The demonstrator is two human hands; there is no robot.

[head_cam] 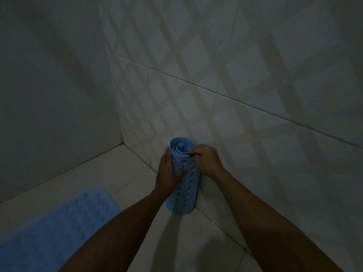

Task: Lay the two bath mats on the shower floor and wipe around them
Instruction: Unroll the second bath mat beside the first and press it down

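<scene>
A light blue bath mat, rolled into a tube (185, 193) with small holes, stands upright on the shower floor against the right tiled wall. My left hand (168, 174) wraps around the roll's left side near its top. At the upper right rim, my right hand (206, 159) pinches the outer edge of the roll. A second blue bath mat (53, 230) lies flat on the floor at the lower left, cut off by the frame edge and partly hidden by my left forearm.
The room is dim. White floor tiles (125, 167) meet a plain wall (55, 85) on the left and a diamond-patterned tiled wall (245, 95) on the right, forming a corner just behind the roll.
</scene>
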